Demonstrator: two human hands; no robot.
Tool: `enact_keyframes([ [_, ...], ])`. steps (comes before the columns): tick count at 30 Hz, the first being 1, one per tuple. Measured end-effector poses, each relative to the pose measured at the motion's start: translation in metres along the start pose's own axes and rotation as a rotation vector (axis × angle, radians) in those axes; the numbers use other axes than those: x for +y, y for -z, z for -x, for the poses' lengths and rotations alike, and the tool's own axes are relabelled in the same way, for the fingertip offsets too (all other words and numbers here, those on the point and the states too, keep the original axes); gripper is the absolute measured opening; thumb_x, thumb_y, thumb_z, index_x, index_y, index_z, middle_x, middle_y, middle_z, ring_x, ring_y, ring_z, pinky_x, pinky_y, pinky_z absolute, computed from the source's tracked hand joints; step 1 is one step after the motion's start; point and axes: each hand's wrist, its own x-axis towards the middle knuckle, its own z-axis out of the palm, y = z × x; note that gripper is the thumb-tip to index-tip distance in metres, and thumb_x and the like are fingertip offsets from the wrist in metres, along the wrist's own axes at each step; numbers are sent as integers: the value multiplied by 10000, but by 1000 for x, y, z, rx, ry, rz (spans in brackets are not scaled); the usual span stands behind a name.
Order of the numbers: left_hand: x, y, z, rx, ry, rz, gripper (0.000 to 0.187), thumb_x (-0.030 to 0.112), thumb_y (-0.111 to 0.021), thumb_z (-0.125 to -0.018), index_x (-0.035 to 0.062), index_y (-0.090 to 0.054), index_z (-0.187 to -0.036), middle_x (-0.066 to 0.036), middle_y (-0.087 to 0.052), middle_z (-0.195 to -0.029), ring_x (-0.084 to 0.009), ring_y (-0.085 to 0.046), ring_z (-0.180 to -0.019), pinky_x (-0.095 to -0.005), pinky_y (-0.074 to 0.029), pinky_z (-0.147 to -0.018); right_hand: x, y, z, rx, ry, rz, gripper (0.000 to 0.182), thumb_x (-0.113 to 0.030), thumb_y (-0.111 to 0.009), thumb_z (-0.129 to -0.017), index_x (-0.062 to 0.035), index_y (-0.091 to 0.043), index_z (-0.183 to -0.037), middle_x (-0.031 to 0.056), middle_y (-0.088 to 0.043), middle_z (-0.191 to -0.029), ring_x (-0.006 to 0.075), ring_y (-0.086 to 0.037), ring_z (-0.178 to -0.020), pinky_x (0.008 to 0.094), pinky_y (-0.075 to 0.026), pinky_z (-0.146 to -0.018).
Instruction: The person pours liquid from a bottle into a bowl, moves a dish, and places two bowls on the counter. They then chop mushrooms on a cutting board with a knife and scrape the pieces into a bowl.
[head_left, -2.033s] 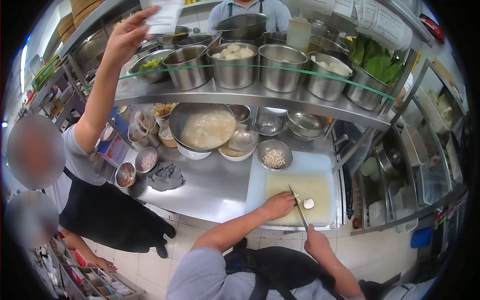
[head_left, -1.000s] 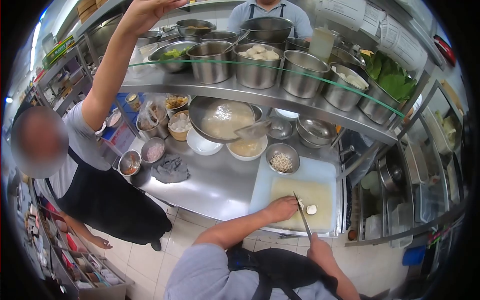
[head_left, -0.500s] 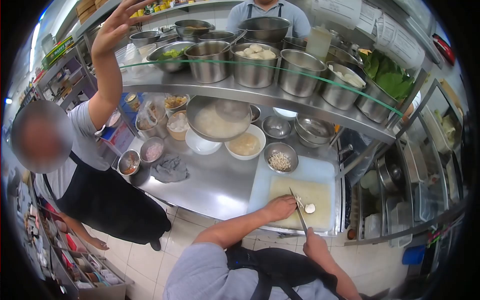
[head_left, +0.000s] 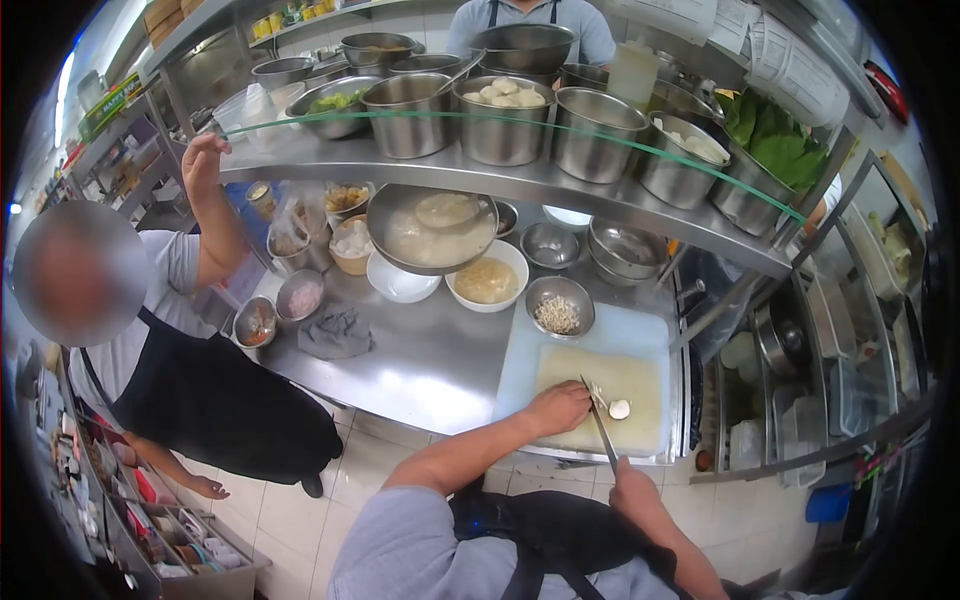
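Observation:
My right hand (head_left: 634,488) grips the handle of a knife (head_left: 600,425) whose blade lies across a pale cutting board (head_left: 640,375). My left hand (head_left: 556,407) rests on the board with its fingers curled down on a small white piece right beside the blade. A round white slice (head_left: 620,408) lies just right of the blade. A small metal bowl of chopped white bits (head_left: 559,306) stands at the board's far edge.
A co-worker in a dark apron (head_left: 200,390) stands at the left with one hand (head_left: 203,160) at the steel shelf (head_left: 520,185), which carries several metal pots. Bowls, a large pan (head_left: 432,230) and a grey cloth (head_left: 335,332) lie on the steel counter (head_left: 420,365). Another person (head_left: 520,15) stands behind the shelf.
The co-worker's raised arm has come down from above the shelf to the shelf's edge. My hands and the knife stay at the same spot on the board.

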Motion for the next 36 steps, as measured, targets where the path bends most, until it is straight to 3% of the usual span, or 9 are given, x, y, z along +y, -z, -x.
enact_keyframes([
  [3,-1,-5,0,72,-38,-20,117,121,-626,-861,26,-688,-894,-109,-691,-963,-285,-651,-1016,-398,-525,-964,-2,-5,-12,72,28,-40,350,2,-574,-809,68,-469,-1136,322,-667,-797,520,-663,-800,609,-514,-763],
  [7,0,-9,3,121,42,35,122,131,-622,-853,32,-693,-862,-107,-695,-945,-274,-656,-1010,-387,-529,-959,-13,18,2,9,-41,2,394,12,-557,-808,88,-473,-1185,325,-663,-782,529,-660,-796,611,-514,-764],
  [15,-12,-23,7,83,-35,-69,127,133,-585,-826,50,-680,-844,-115,-677,-897,-301,-647,-906,-424,-550,-861,0,5,-3,29,26,-22,507,-12,-581,-810,111,-448,-1284,309,-651,-791,506,-651,-789,595,-511,-720],
  [16,-10,-21,8,-53,76,-49,138,164,-620,-825,63,-691,-888,-130,-689,-933,-330,-650,-967,-440,-547,-897,-1,8,4,33,45,-37,505,-12,-577,-816,111,-445,-1287,303,-652,-802,501,-648,-796,591,-508,-724],
  [18,-16,-25,9,54,-17,18,98,141,-654,-851,65,-699,-895,-120,-698,-955,-322,-656,-975,-447,-547,-898,1,3,9,34,87,-62,491,30,-529,-830,103,-483,-1314,259,-676,-860,467,-661,-830,571,-518,-745],
  [19,-8,-9,6,-8,-29,-60,96,145,-668,-862,70,-710,-904,-116,-709,-991,-312,-663,-1011,-436,-548,-929,4,-7,2,25,65,-93,501,30,-539,-830,100,-484,-1323,258,-676,-859,468,-660,-824,567,-515,-739],
  [20,-7,-9,5,88,-42,-48,106,148,-677,-862,69,-717,-918,-120,-717,-1027,-313,-665,-1052,-426,-548,-955,3,-12,-5,46,64,-113,478,25,-545,-832,94,-482,-1301,263,-673,-854,467,-661,-823,567,-514,-737],
  [30,4,5,-2,91,61,-4,45,76,-705,-825,37,-715,-845,-102,-722,-1026,-284,-668,-1076,-388,-563,-943,-17,25,-1,-75,-26,-93,399,58,-581,-805,71,-463,-1186,253,-677,-843,451,-682,-878,535,-539,-748],
  [36,1,-1,0,119,56,2,45,63,-727,-820,28,-711,-844,-106,-727,-1019,-291,-672,-1063,-390,-568,-930,-8,4,-14,-31,-4,-160,355,62,-572,-814,66,-455,-1149,250,-677,-845,463,-675,-868,549,-529,-746],
])
